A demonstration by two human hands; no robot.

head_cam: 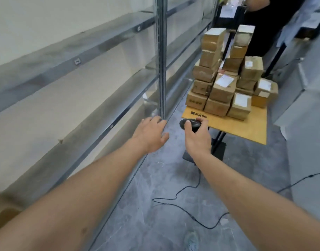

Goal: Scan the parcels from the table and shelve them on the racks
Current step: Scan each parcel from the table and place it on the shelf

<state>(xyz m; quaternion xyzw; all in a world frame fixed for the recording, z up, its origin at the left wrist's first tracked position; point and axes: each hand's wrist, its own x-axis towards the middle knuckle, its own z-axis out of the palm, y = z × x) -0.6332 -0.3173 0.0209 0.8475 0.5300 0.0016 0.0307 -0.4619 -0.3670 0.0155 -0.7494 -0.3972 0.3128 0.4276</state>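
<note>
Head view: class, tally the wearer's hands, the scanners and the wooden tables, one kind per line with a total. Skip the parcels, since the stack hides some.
Hands: 2 (left hand, right hand)
Scanner: 1
Table: 1
Total: 4

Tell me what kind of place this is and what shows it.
Most likely a parcel sorting or storage room. Long metal racks line the wall, taped cardboard parcels with labels are stacked on a small table, and the right hand grips a corded barcode scanner.
</note>
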